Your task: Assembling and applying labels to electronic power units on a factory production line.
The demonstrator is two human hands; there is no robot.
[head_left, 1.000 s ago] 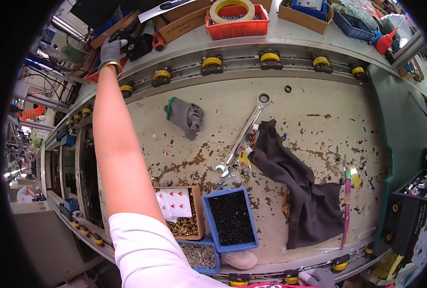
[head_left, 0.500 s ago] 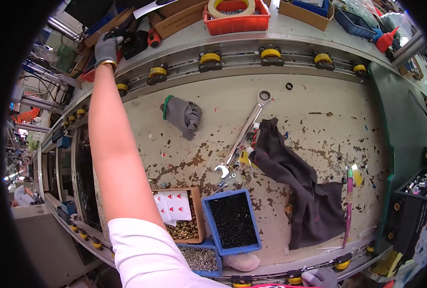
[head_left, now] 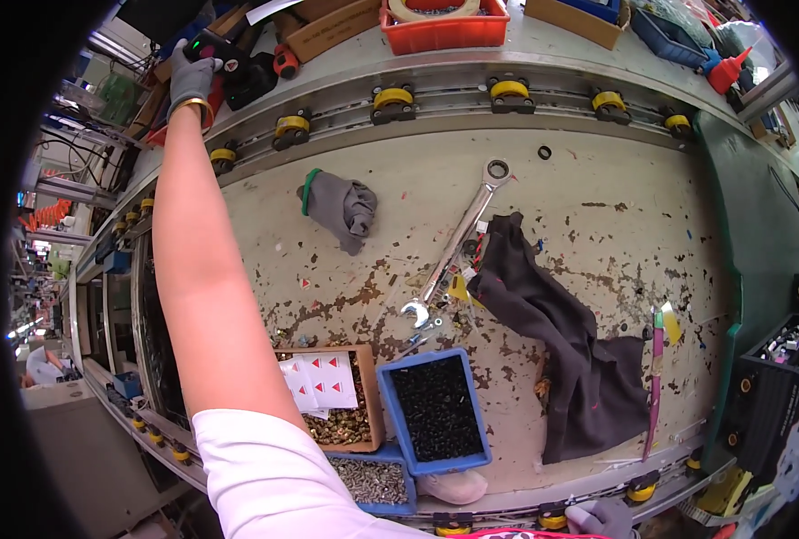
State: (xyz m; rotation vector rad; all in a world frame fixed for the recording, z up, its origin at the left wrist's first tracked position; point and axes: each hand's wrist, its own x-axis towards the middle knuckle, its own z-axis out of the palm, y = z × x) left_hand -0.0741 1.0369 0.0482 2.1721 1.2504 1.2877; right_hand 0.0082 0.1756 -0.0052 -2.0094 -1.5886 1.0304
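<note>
Left of the red bin, my stretched-out left hand is gripping a black tool, its length slanting rightward.

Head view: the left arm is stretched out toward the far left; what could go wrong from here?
The gloved left hand is at the black device, close to a red-and-black tool; moving the device might knock that tool.

The left arm crosses part of the cardboard box in this view; a low white sleeve might drag the sheets lying on its small metal parts.
</note>
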